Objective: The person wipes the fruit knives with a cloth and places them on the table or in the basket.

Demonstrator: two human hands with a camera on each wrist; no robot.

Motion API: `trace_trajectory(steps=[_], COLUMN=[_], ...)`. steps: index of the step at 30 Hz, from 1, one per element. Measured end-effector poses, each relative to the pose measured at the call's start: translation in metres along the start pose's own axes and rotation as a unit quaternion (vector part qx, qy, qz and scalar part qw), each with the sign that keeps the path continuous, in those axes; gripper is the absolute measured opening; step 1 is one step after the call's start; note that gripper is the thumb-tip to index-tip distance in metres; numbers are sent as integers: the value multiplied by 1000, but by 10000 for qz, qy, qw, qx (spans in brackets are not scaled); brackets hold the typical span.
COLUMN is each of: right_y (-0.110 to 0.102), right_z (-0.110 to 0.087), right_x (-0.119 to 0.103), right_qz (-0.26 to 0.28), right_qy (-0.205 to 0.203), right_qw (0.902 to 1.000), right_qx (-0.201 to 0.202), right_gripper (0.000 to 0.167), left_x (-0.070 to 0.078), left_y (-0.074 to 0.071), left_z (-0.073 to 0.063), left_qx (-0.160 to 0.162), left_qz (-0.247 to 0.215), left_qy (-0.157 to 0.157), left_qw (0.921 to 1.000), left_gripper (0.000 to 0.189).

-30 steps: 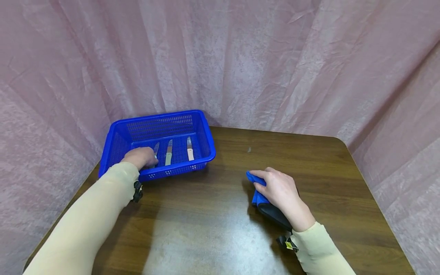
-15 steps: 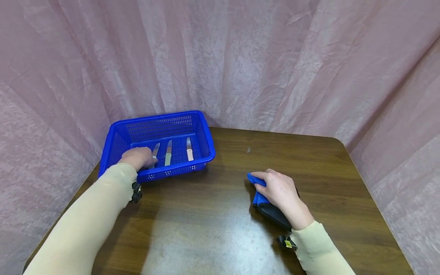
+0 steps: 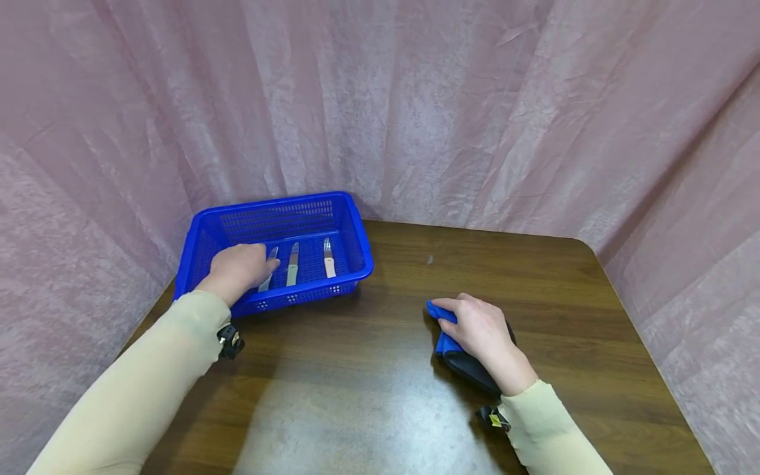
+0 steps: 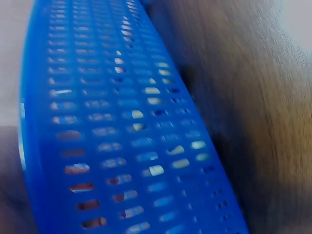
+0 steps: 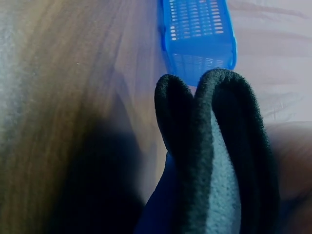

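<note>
My left hand (image 3: 239, 267) reaches over the front left of a blue plastic basket (image 3: 279, 203), just above a table knife (image 3: 264, 284) lying on its floor. The thumb shows apart from that knife; the other fingers are hidden. To the right lie another knife with a pale green handle (image 3: 292, 274) and a fork with a pale pink handle (image 3: 329, 265). On the table's right side my right hand (image 3: 477, 330) grips a folded blue and black cloth item (image 3: 446, 344). Its thick dark edge (image 5: 202, 146) and grey inside fill the right wrist view; its kind is unclear.
The basket stands at the back left of a brown wooden table (image 3: 368, 369), against a pink curtain (image 3: 415, 112). In the left wrist view its perforated wall (image 4: 117, 122) is close to the camera. Wrist cameras sit on both sleeves.
My left hand has lifted slightly off the leftmost knife, which stays in the basket with more of it showing. My right hand and the folded cloth item have stayed almost still.
</note>
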State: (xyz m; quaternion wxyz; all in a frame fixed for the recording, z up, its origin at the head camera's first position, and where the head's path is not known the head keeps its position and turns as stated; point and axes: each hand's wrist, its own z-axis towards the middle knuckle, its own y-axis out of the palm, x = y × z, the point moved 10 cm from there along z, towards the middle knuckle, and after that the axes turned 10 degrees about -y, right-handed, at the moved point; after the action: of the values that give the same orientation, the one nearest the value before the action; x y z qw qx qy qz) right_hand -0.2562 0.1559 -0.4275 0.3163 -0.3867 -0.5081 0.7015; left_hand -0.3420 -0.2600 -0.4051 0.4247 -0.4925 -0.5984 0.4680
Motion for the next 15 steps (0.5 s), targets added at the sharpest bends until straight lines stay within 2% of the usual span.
trace_trajectory(steps=[7, 15], right_y=[6, 14], right_z=[1, -2], right_x=[0, -1], right_qz=[-49, -113], right_qy=[5, 0], right_qw=[10000, 9998], right_qx=[-32, -175], right_gripper=[40, 43], left_x=[20, 47], left_y=[-14, -31], left_z=[-15, -37], left_qx=[696, 1504], left_qz=[-65, -326], left_qy=[347, 697], left_qw=[9970, 9856], left_gripper=[53, 44])
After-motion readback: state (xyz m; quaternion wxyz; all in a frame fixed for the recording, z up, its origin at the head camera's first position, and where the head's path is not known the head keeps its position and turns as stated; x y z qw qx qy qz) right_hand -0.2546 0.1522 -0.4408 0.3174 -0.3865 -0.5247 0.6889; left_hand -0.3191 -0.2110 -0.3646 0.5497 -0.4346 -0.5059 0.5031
